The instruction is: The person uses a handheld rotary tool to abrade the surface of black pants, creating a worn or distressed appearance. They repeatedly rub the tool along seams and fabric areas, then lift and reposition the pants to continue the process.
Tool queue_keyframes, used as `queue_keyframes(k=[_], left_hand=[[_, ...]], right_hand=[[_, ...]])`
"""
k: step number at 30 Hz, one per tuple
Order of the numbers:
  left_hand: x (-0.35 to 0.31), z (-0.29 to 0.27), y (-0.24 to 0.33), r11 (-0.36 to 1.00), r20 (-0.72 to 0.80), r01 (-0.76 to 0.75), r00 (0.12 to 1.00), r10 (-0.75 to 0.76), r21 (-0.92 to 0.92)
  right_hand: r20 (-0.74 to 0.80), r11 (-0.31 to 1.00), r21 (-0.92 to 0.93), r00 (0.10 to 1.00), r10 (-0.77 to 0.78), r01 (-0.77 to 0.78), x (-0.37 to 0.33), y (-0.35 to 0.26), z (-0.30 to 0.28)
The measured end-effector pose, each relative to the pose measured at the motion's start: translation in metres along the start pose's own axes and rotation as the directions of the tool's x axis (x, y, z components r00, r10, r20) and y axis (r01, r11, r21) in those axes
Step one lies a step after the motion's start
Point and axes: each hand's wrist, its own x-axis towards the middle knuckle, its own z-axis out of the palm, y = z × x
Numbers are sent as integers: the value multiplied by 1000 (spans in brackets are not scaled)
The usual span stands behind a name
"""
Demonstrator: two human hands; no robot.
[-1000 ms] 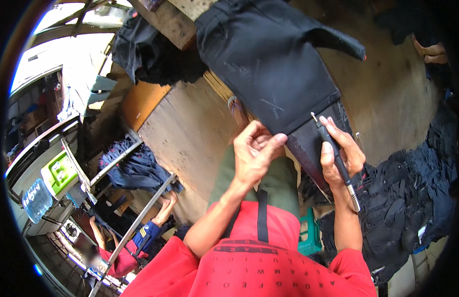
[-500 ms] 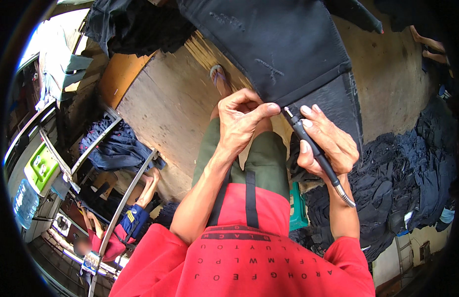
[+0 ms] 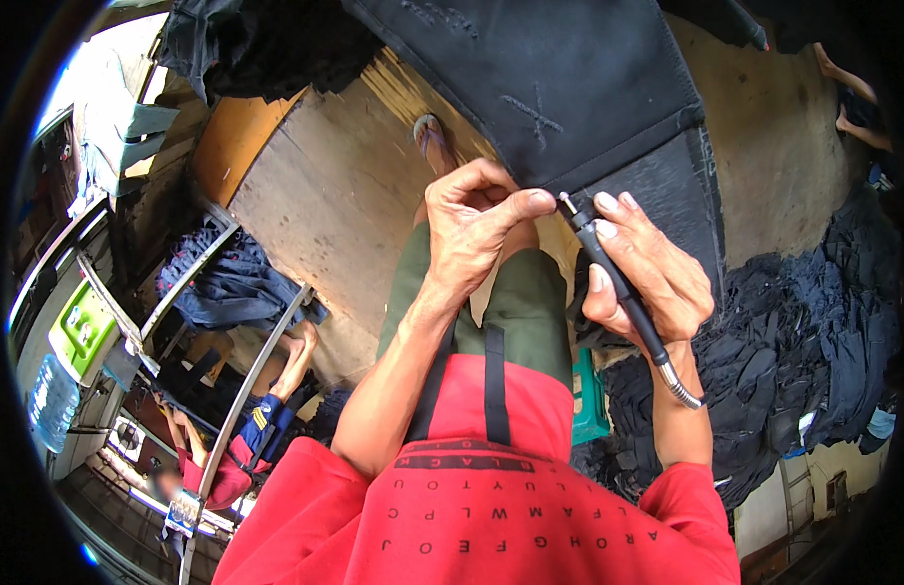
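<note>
A dark navy fabric panel (image 3: 589, 88) with a scratched cross mark lies over a dark, worn board (image 3: 662, 180), whose bare end sticks out below the hem. My left hand (image 3: 471, 229) is closed, pinching the panel's lower left corner between thumb and fingers. In my right hand (image 3: 657, 278) is a black rotary tool handpiece (image 3: 618, 273), held like a pen. A metal flexible shaft runs from its rear end. Its small pinkish tip sits just right of my left thumb, close to the hem; whether it touches the cloth I cannot tell.
Dark garments form a large heap (image 3: 774, 341) on the right, beside a green plastic stool (image 3: 589, 400). More clothes (image 3: 223, 283) lie left, behind a metal rail (image 3: 252, 390). A person (image 3: 228, 468) sits lower left; another person's bare limbs (image 3: 852, 97) show at far right.
The panel and board have shifted slightly right in the picture. Both hands keep their grips, and the tool's tip has moved slightly up, staying beside my left thumb.
</note>
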Motion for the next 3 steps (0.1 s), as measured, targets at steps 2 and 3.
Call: queue_keyframes(k=[2,3], left_hand=[[0,0,0,1000,2,-3,1000,3,-4],[0,0,0,1000,4,-5,1000,5,-6]], right_hand=[[-18,1000,1,1000,-6,6,0,1,1],[-17,1000,1,1000,-5,5,0,1,1]])
